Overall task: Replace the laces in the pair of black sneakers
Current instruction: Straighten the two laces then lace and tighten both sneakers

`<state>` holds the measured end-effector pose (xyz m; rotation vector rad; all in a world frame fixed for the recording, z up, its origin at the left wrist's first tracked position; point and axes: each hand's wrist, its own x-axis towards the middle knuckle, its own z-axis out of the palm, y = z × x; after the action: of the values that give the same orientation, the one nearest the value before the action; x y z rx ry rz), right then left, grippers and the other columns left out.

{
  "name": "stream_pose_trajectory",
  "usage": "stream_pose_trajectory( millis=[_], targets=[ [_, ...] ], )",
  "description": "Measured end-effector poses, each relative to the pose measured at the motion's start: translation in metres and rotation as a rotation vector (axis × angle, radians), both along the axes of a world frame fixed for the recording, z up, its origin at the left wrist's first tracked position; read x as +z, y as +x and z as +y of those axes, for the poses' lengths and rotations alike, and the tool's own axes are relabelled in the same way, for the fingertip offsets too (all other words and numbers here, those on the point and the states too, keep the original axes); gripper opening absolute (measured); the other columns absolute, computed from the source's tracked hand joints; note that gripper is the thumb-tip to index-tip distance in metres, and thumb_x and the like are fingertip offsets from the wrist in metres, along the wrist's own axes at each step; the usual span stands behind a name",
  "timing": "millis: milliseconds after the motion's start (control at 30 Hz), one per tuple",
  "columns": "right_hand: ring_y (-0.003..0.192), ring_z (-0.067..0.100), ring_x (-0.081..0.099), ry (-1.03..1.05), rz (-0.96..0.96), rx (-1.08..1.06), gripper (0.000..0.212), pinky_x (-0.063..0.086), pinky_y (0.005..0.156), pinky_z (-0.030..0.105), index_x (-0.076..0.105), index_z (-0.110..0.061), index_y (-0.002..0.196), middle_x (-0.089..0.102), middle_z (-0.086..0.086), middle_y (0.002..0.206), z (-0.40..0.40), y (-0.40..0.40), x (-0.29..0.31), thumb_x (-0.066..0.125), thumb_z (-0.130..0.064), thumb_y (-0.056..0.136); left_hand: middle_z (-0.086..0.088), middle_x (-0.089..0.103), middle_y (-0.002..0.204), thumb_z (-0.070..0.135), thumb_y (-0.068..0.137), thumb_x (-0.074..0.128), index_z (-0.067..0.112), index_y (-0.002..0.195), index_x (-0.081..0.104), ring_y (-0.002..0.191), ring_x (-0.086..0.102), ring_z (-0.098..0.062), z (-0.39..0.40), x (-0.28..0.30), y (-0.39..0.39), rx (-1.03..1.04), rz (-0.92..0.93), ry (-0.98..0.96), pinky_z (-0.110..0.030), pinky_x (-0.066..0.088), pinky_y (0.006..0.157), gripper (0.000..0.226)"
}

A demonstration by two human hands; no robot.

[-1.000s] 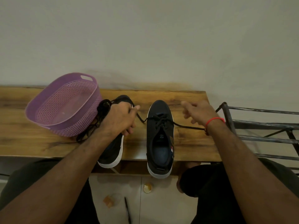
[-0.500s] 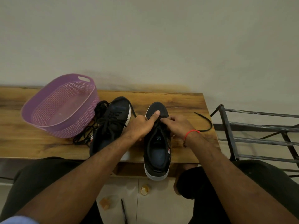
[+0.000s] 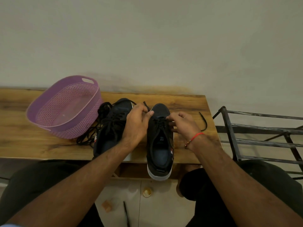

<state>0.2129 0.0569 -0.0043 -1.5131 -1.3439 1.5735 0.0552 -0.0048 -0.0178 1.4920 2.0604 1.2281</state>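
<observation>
Since half a second ago both hands have shifted: the left hand [image 3: 136,123] has lifted off the toe and now pinches a black lace end [image 3: 146,106] that sticks up past its thumb, where before its index finger lay flat on the shoe; the right hand [image 3: 183,124] stays at the eyelets. The other lace end [image 3: 203,121] on the right still curls loose on the wood, now drawn in shorter. Wooden bench top [image 3: 185,102] against a plain pale wall; tiled floor below, dark metal rack [image 3: 255,128] to the right. Purple perforated basket [image 3: 65,108] sits at left, touching a heap of loose black laces [image 3: 91,136]. Left sneaker [image 3: 113,126], laced, lies beside the basket, partly under the left forearm. Right sneaker [image 3: 161,140] stands between the hands, heel overhanging the bench edge. Left thumb and index pressed together on the lace, other fingers curled. Right fingertips [image 3: 170,119] bunched, pinching the lace at the upper eyelets. Red thread bracelet [image 3: 196,136] on right wrist.
</observation>
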Motion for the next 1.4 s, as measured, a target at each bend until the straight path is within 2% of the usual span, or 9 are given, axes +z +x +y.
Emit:
stream_pose_trajectory(
  millis=[200, 333, 433, 700, 800, 933, 1033, 1133, 1400],
  targets=[
    [0.098, 0.020, 0.071, 0.016, 0.107, -0.128, 0.013, 0.057, 0.091, 0.041, 0.059, -0.017, 0.081, 0.076, 0.005, 0.097, -0.014, 0.001, -0.004, 0.056, -0.017, 0.093, 0.006, 0.053, 0.072, 0.026, 0.106, 0.052, 0.020, 0.096, 0.047, 0.061, 0.055, 0.003, -0.023, 0.007, -0.001, -0.078, 0.061, -0.066, -0.015, 0.040, 0.050, 0.013],
    [0.096, 0.017, 0.072, -0.020, 0.101, -0.208, 0.014, 0.059, 0.088, 0.040, 0.062, -0.007, 0.100, 0.075, 0.008, 0.100, -0.020, 0.008, -0.011, 0.054, -0.017, 0.096, -0.019, 0.058, 0.126, 0.030, 0.107, 0.046, 0.022, 0.098, 0.039, 0.111, 0.063, -0.025, -0.026, 0.013, -0.007, -0.097, 0.242, -0.172, -0.038, 0.055, 0.075, 0.014],
    [0.096, 0.019, 0.072, -0.078, 0.144, -0.266, 0.012, 0.060, 0.081, 0.039, 0.061, -0.009, 0.091, 0.074, 0.011, 0.099, -0.023, 0.013, -0.012, 0.053, -0.016, 0.097, -0.024, 0.049, 0.141, 0.028, 0.108, 0.042, 0.016, 0.104, 0.042, 0.145, 0.036, -0.038, -0.031, 0.017, -0.008, -0.100, 0.305, -0.311, -0.048, 0.051, 0.090, 0.013],
    [0.096, 0.024, 0.071, -0.249, 0.268, -0.363, 0.006, 0.059, 0.076, 0.052, 0.050, -0.005, 0.097, 0.069, 0.019, 0.101, -0.022, 0.017, -0.011, 0.046, -0.008, 0.100, -0.022, 0.037, 0.152, 0.022, 0.110, 0.036, 0.008, 0.121, 0.044, 0.154, 0.015, -0.037, -0.033, 0.001, -0.023, -0.102, 0.398, -0.370, -0.055, 0.044, 0.109, 0.020],
    [0.094, 0.024, 0.071, -0.273, 0.274, -0.341, 0.012, 0.060, 0.068, 0.046, 0.054, -0.002, 0.109, 0.069, 0.018, 0.106, -0.019, 0.022, -0.009, 0.051, -0.007, 0.099, -0.023, 0.049, 0.141, 0.024, 0.109, 0.038, 0.012, 0.114, 0.045, 0.142, 0.039, -0.040, -0.036, 0.004, -0.024, -0.102, 0.362, -0.320, -0.047, 0.052, 0.091, 0.015],
    [0.083, 0.023, 0.071, -0.228, 0.256, -0.309, 0.010, 0.057, 0.067, 0.037, 0.060, -0.011, 0.107, 0.073, 0.011, 0.101, -0.010, 0.023, -0.004, 0.058, -0.016, 0.099, -0.003, 0.065, 0.097, 0.030, 0.107, 0.046, 0.018, 0.112, 0.050, 0.073, 0.059, -0.018, -0.032, 0.010, -0.025, -0.041, 0.098, -0.161, -0.020, 0.041, 0.055, 0.014],
    [0.094, 0.022, 0.068, -0.123, 0.235, -0.425, 0.027, 0.056, 0.075, 0.038, 0.058, -0.019, 0.121, 0.068, 0.009, 0.115, 0.001, 0.023, -0.002, 0.063, -0.017, 0.095, -0.010, 0.055, 0.146, 0.033, 0.108, 0.046, 0.018, 0.160, 0.021, 0.120, 0.061, -0.021, -0.021, 0.020, -0.023, 0.058, -0.312, -0.233, -0.033, 0.052, 0.099, 0.060],
    [0.101, 0.023, 0.060, -0.150, 0.034, -0.457, 0.048, 0.056, 0.090, 0.046, 0.049, -0.020, 0.134, 0.058, 0.007, 0.123, 0.000, 0.026, -0.004, 0.068, -0.030, 0.091, -0.011, 0.026, 0.165, 0.031, 0.106, 0.050, 0.017, 0.161, -0.012, 0.147, 0.037, -0.029, -0.016, 0.024, -0.017, 0.047, -0.268, -0.302, -0.046, 0.033, 0.120, 0.084],
    [0.088, 0.020, 0.069, -0.114, -0.076, -0.091, 0.035, 0.058, 0.073, 0.035, 0.063, -0.018, 0.097, 0.070, 0.004, 0.100, -0.028, -0.001, -0.011, 0.073, -0.049, 0.085, -0.001, 0.055, 0.127, 0.075, 0.084, 0.058, 0.027, 0.118, 0.048, 0.114, 0.058, -0.018, -0.021, -0.015, 0.015, 0.037, -0.341, -0.486, -0.044, 0.054, 0.097, 0.060]
  ],
)
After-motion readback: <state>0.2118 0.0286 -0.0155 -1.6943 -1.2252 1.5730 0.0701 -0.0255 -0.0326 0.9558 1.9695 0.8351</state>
